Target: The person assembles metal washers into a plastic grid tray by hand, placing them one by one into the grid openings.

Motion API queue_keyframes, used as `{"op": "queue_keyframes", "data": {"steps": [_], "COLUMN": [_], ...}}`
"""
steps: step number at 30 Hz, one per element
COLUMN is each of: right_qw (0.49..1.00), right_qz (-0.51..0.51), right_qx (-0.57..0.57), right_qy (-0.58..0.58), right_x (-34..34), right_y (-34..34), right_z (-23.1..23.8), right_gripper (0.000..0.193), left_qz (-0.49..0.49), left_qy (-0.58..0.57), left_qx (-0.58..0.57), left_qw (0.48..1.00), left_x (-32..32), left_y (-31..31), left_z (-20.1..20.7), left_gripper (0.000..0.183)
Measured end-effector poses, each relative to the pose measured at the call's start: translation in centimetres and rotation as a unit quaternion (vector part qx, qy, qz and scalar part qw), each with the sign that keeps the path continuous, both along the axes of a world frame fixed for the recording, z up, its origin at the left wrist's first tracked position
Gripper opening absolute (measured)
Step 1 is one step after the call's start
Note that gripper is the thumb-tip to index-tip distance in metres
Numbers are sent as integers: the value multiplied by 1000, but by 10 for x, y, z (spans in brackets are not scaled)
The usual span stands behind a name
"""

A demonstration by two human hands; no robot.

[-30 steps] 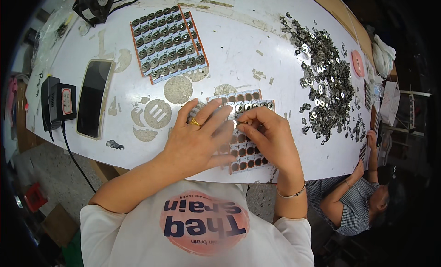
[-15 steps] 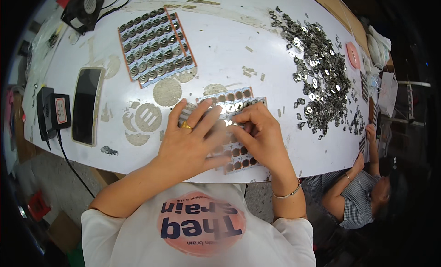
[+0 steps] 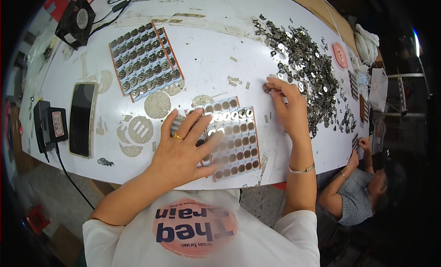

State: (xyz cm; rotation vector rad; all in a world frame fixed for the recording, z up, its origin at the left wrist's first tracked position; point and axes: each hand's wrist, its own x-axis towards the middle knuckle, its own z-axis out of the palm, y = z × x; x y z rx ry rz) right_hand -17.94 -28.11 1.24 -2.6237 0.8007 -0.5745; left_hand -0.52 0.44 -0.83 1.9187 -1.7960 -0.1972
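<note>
My left hand (image 3: 183, 145), with a gold ring on one finger, lies with fingers spread over the left part of a tray-like panel (image 3: 257, 150) of small round cells. Shiny metal pieces (image 3: 234, 114) sit in its upper rows; the lower cells look dark. Part of the panel is hidden under my left hand. My right hand (image 3: 287, 101) is at the left edge of a heap of small loose metal pieces (image 3: 312, 65). Its thumb and fingers are pinched together, with a small dark metal piece (image 3: 266, 88) at the fingertips.
A second panel (image 3: 146, 60) full of metal pieces lies at the far left. Nearer are a phone (image 3: 83, 120) and a black adapter (image 3: 56, 122) with a cable. A black fan (image 3: 76, 21) stands behind, a pink dish (image 3: 340, 55) beyond the heap. Another person (image 3: 353, 189) works at the right.
My right hand has moved from the panel, away and to the right, to the heap. More of the panel's cells show. My left hand stays spread on the panel.
</note>
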Motion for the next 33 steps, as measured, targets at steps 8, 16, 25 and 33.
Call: {"op": "queue_keyframes", "data": {"steps": [8,16,25,33], "right_qw": [990,990,988,820], "right_qz": [-20,70,84,-4], "right_qx": [116,121,91,549], "right_qy": [-76,-11,89,-162], "right_x": [21,43,43,18], "right_y": [28,37,27,36], "right_z": [12,7,25,25], "right_gripper": [29,18,18,19], "left_qz": [-11,-11,-8,-18], "left_qy": [-8,-9,-13,3], "left_qx": [-15,-18,-26,-36], "left_qw": [1000,1000,1000,999], "left_x": [0,0,0,-1], "left_y": [-2,-3,0,-1], "left_z": [-2,-2,-4,-5], "left_gripper": [62,62,62,64]}}
